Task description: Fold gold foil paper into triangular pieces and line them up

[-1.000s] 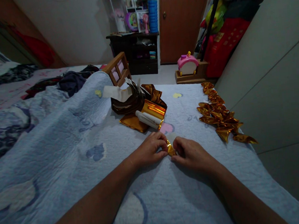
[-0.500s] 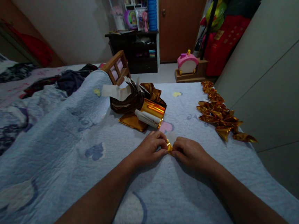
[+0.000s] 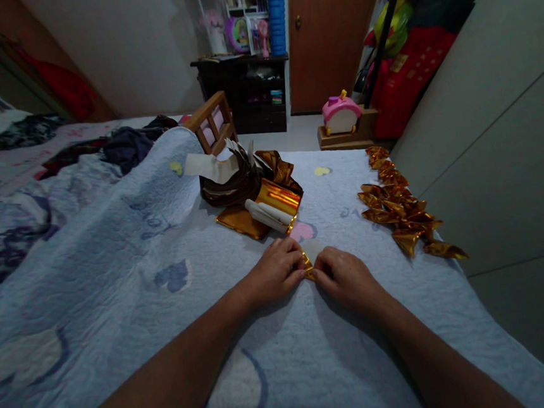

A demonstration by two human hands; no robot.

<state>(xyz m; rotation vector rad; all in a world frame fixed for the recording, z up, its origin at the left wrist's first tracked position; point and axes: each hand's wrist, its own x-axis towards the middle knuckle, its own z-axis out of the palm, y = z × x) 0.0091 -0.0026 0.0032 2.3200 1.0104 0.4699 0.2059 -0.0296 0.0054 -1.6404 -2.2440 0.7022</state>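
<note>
Between my two hands, low over the bed, is a small piece of gold foil paper (image 3: 309,268) with a whitish back showing at its far side. My left hand (image 3: 278,268) pinches its left edge with thumb and fingers. From the other side my right hand (image 3: 343,275) grips the right edge, its fingers curled. Just beyond my hands sits a pile of gold foil paper sheets (image 3: 278,194), some bent upright with pale undersides. Folded gold foil pieces (image 3: 399,215) lie in a row along the bed's right side.
A blue patterned quilt (image 3: 179,339) covers the bed and bunches up at the left. Clothes (image 3: 127,147) lie beyond it. A wooden bed rail (image 3: 212,123), a dark cabinet (image 3: 244,98) and a pink toy (image 3: 341,115) stand at the far end. A pale panel (image 3: 500,146) rises at the right.
Both hands keep their grip on the gold foil paper. My right hand has shifted up very slightly, and the foil between the fingers looks a little more angled.
</note>
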